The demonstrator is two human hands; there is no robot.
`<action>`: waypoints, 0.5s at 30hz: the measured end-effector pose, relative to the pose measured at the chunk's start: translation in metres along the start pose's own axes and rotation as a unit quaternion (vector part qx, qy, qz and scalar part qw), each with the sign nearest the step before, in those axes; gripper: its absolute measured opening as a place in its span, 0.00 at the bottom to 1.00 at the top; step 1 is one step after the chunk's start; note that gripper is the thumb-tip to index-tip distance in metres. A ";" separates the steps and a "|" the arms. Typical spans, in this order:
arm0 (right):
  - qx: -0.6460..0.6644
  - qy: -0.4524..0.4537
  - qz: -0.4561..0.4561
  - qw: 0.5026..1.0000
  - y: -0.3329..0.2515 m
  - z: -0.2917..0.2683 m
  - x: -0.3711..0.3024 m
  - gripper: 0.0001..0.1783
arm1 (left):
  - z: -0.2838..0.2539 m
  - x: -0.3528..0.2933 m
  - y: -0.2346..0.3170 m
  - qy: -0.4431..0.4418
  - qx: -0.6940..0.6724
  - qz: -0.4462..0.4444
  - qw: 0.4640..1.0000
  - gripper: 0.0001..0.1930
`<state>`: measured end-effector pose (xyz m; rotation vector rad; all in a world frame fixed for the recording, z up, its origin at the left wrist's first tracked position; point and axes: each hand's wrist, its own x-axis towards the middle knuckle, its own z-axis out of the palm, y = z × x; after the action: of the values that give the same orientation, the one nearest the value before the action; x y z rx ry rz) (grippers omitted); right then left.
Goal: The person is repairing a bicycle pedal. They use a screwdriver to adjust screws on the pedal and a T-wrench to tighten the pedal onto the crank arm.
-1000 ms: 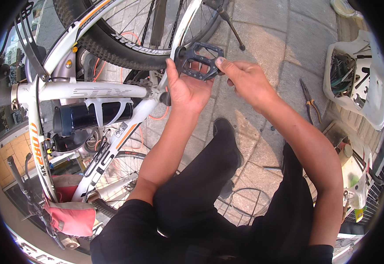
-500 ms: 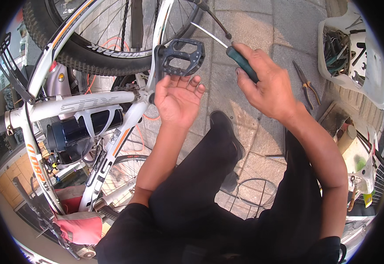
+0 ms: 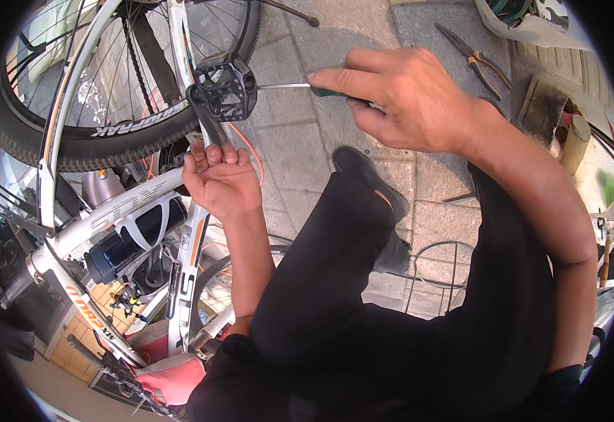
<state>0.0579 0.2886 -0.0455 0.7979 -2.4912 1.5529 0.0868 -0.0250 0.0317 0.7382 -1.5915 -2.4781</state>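
Note:
My right hand [image 3: 412,98] grips a screwdriver by its green handle [image 3: 326,91]. The thin metal shaft [image 3: 284,86] points left, and its tip meets the outer edge of a black platform pedal [image 3: 235,88]; the exact contact point is too small to make out. That pedal sits on a dark crank arm [image 3: 212,125] of a white bicycle frame [image 3: 127,204]. Palm up, my left hand [image 3: 224,184] is at the lower end of the crank arm. Its fingers are loosely curled, with nothing visible in the palm; whether they press on the arm is unclear.
The bicycle's knobbly tyre [image 3: 110,153] lies beyond the frame, which carries a dark bottle [image 3: 134,238]. Pliers [image 3: 474,60] rest on the paving at right, near a white tool container [image 3: 532,32]. A red-pink bag [image 3: 173,380] is at lower left.
The screwdriver tip has come from above and beyond the pedal to its outer edge. My left hand has shifted from below the pedal to the crank's lower end, its fingers more curled. The view has shifted.

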 end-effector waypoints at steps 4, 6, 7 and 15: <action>0.022 -0.006 -0.014 1.000 -0.003 -0.005 0.001 0.26 | -0.007 -0.008 -0.012 0.046 0.011 -0.029 0.998 0.12; 0.035 -0.010 -0.007 0.999 -0.005 -0.006 0.001 0.26 | -0.008 -0.008 -0.014 0.054 0.015 -0.040 0.998 0.13; 0.042 -0.014 0.000 0.999 -0.006 -0.007 0.002 0.26 | -0.008 -0.008 -0.015 0.050 0.014 -0.043 0.998 0.13; 0.048 0.030 0.065 0.996 -0.009 -0.007 0.006 0.27 | -0.006 -0.004 -0.024 0.046 0.025 -0.075 0.996 0.15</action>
<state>0.0556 0.2895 -0.0325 0.5996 -2.4874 1.7226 0.0976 -0.0176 0.0096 0.9975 -1.6267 -2.4721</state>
